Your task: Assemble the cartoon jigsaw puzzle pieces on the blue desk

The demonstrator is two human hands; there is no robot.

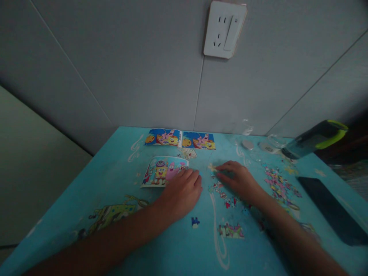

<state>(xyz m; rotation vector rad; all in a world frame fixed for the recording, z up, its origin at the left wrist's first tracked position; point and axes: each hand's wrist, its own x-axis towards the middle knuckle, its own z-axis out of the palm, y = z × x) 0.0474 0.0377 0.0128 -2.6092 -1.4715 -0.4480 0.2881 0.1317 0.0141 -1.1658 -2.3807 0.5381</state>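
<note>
My left hand (184, 189) lies over the lower right of a cartoon picture sheet (156, 172), its fingers close together and slightly bent. My right hand (237, 178) hovers low over the table, with index finger and thumb apart. Its index fingertip is at a small yellowish piece (212, 167), perhaps touching it. Just below are loose jigsaw puzzle pieces (221, 193). A blue-and-white puzzle piece (195, 222) lies between my forearms. Nearby is a small joined puzzle section (231, 230). A larger yellow-green puzzle section (115, 214) is partly hidden by my left forearm.
Two blue cartoon cards (163, 137) lie near the wall. At the right are a heap of puzzle pieces (278, 184), a dark phone-like slab (333, 211) and a tilted bottle (314, 138). Clear containers (276, 141) and a round lid (247, 144) stand behind.
</note>
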